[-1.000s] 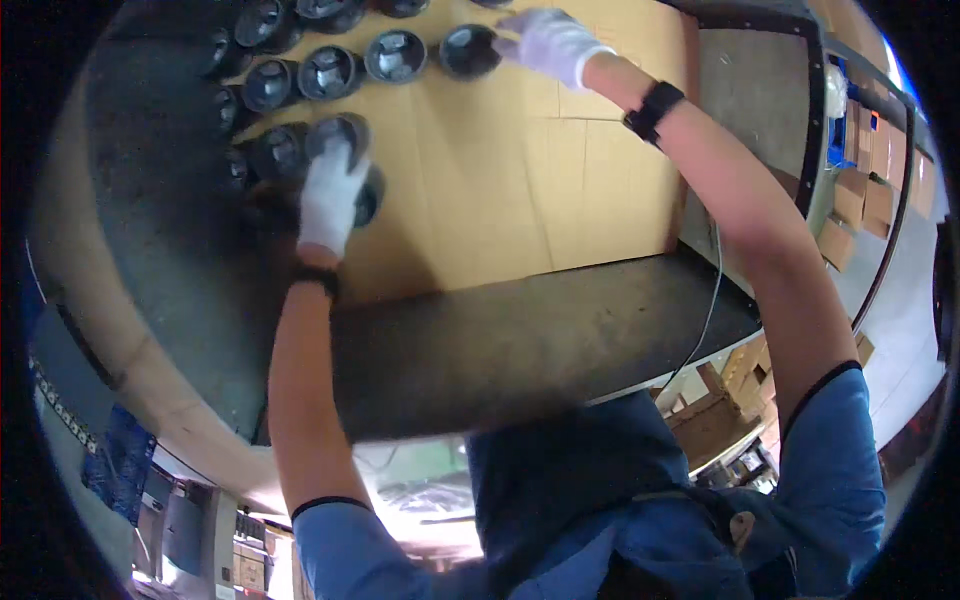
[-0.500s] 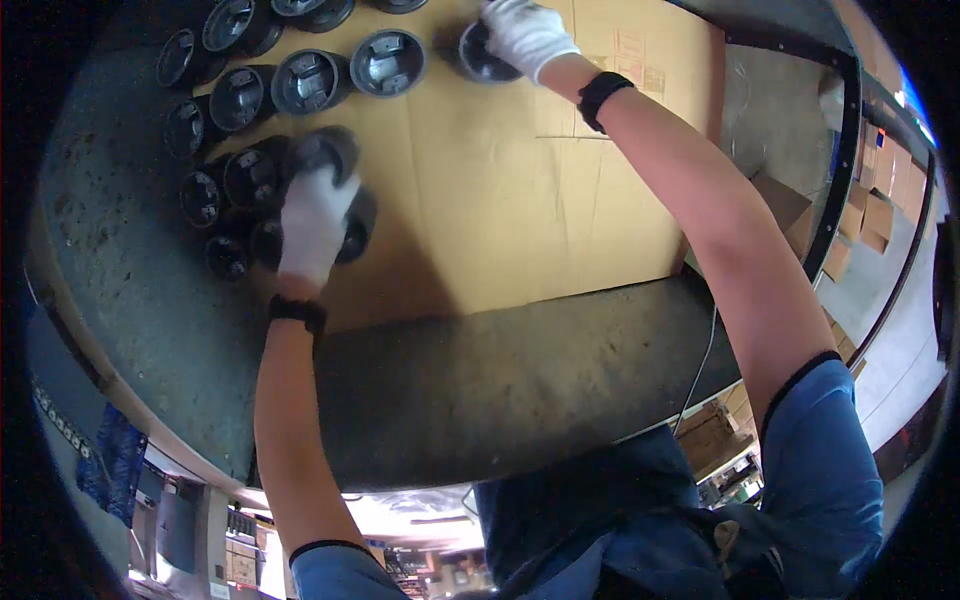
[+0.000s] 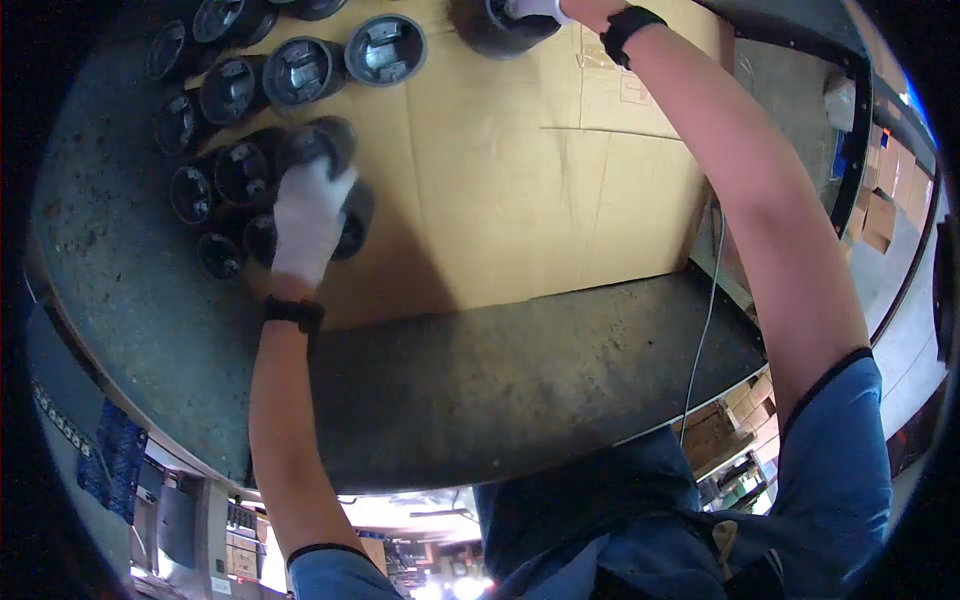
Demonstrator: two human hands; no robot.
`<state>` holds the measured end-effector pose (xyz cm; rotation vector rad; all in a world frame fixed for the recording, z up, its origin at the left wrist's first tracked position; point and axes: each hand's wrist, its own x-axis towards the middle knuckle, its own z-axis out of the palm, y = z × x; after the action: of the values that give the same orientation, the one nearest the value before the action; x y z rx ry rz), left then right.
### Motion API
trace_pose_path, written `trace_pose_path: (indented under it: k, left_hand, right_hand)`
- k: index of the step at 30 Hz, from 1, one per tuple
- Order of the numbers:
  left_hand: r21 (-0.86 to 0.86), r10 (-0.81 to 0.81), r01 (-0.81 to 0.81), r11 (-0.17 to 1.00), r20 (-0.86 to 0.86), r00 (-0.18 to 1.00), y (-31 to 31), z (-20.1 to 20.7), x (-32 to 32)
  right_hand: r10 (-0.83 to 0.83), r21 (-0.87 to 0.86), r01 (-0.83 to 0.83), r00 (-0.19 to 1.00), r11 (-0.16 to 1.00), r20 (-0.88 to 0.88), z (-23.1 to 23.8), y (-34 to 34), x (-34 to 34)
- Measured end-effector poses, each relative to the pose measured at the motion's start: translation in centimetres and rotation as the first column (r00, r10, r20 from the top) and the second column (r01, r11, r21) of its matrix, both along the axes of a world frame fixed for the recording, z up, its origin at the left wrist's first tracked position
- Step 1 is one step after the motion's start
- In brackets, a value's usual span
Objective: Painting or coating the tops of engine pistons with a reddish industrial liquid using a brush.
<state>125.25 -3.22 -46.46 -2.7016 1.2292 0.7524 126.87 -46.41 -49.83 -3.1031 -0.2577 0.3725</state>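
Observation:
My left hand (image 3: 308, 220), in a white glove, is closed on a dark round piston (image 3: 325, 140) at the right end of a row. Another piston (image 3: 355, 215) sits just right of that wrist, partly hidden by the glove. At the far edge, my gloved right hand (image 3: 535, 8) grips a second dark piston (image 3: 498, 35), its fingers partly cut off by the picture's rim. Several more pistons stand in rows at the far left with their hollow ends showing, among them one (image 3: 385, 50) at the right end of a farther row.
Brown cardboard (image 3: 500, 200) lies beneath most of the pistons, on a dark worn tabletop (image 3: 480, 390). A thin grey cable (image 3: 708, 320) hangs over the right side. Beyond the dark frame (image 3: 852, 150) at the right are cardboard boxes (image 3: 880, 220).
My right hand has moved farther away with its piston, which now shows more of its side. My left hand stays almost in place on its piston.

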Motion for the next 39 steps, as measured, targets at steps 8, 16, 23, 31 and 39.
trace_pose_path:
  k: [8, 16, 23, 31, 39]
  left_hand:
    - [-0.114, -0.206, 0.223, 0.968, 0.146, 0.968, -0.4, 0.2, 0.3]
    - [-0.025, -0.28, 0.284, 0.959, 0.094, 0.955, -0.4, 1.5, 0.4]
    - [-0.063, -0.313, 0.325, 0.944, 0.147, 0.938, -0.1, 0.5, 0.0]
    - [-0.197, -0.145, 0.149, 0.969, 0.035, 0.989, -3.0, 8.0, -8.6]
    - [-0.42, -0.1, -0.04, 0.907, -0.307, 0.946, -4.2, 28.5, -16.0]
  right_hand:
    - [0.026, -0.06, -0.016, 0.984, 0.998, 0.178, -0.8, -1.8, -2.5]
    - [-0.071, 0.133, 0.046, 0.979, 0.99, 0.191, 0.1, -0.3, -4.0]
    - [-0.212, 0.168, 0.189, 0.969, 0.967, 0.129, 0.1, -0.1, -4.0]
    - [-0.312, 0.176, 0.284, 0.936, 0.943, 0.162, 2.6, 0.3, -7.8]
    - [-0.316, 0.183, 0.294, 0.942, 0.938, 0.11, 19.6, 5.6, -24.0]
